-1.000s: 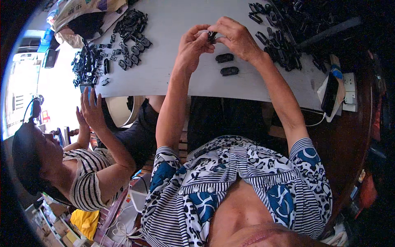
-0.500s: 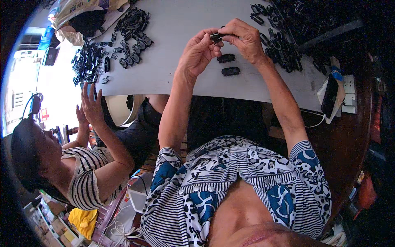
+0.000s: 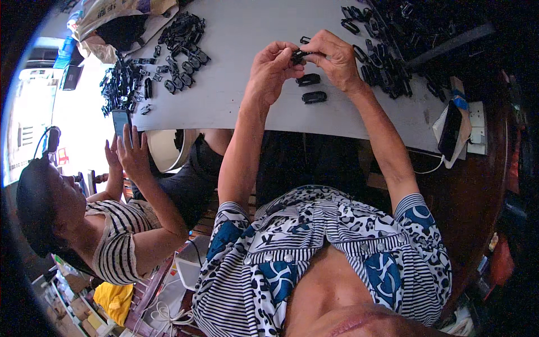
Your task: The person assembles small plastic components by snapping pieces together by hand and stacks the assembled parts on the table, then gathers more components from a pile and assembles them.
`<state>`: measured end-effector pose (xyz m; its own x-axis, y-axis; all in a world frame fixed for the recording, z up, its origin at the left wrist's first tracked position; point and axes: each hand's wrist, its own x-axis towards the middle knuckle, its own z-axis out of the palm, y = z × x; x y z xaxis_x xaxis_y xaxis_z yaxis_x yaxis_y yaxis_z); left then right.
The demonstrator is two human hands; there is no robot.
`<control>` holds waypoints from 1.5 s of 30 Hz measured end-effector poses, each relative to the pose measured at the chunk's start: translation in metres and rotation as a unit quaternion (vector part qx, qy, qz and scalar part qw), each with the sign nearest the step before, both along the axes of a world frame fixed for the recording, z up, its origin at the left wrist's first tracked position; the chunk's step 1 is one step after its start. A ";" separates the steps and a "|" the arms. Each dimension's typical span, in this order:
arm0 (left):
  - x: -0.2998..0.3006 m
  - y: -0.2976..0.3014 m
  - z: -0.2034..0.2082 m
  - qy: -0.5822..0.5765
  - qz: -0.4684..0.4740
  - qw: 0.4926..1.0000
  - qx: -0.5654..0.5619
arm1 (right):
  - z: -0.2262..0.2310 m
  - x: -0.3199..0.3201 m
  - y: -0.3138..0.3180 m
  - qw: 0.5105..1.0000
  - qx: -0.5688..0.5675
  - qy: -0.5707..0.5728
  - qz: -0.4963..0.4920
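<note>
Over the far middle of the table, my left hand (image 3: 274,72) and my right hand (image 3: 337,63) meet at a small black plastic part (image 3: 297,57). Fingers and thumbs of both hands are closed on it, and they hide much of its shape. Just below my fingers, a black oval plastic piece (image 3: 307,80) lies on the table, with a second black oval piece (image 3: 314,98) nearer me. Behind my fingertips a small black loop-shaped piece (image 3: 305,40) shows partly.
Black parts lie heaped on the grey table (image 3: 241,33): a right pile (image 3: 387,73), a back-left pile (image 3: 182,33) and a far-left pile (image 3: 119,84). A co-worker (image 3: 123,224) sits at left, hands raised by a phone (image 3: 120,120). A power strip (image 3: 476,128) sits at right.
Both my hands have come slightly nearer me, still holding the small black part between them. A loop-shaped piece now shows behind them. The co-worker's hands have lowered, and a phone shows beside them.
</note>
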<state>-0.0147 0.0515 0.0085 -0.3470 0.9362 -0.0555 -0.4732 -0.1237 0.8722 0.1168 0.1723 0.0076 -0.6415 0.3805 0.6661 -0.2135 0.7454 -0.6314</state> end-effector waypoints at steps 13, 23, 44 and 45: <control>0.016 0.002 0.001 0.139 0.122 0.981 0.052 | -0.002 -0.005 -0.017 0.995 -0.053 -0.041 -0.079; 0.017 0.004 0.002 0.177 0.144 0.974 0.003 | 0.010 -0.007 -0.011 0.996 0.087 0.010 0.003; 0.000 0.018 -0.014 0.363 0.091 0.920 -0.113 | 0.018 0.066 0.079 0.890 0.183 -0.304 -0.287; -0.002 0.018 -0.020 0.394 0.099 0.909 -0.095 | 0.017 0.066 0.075 0.877 0.211 -0.321 -0.288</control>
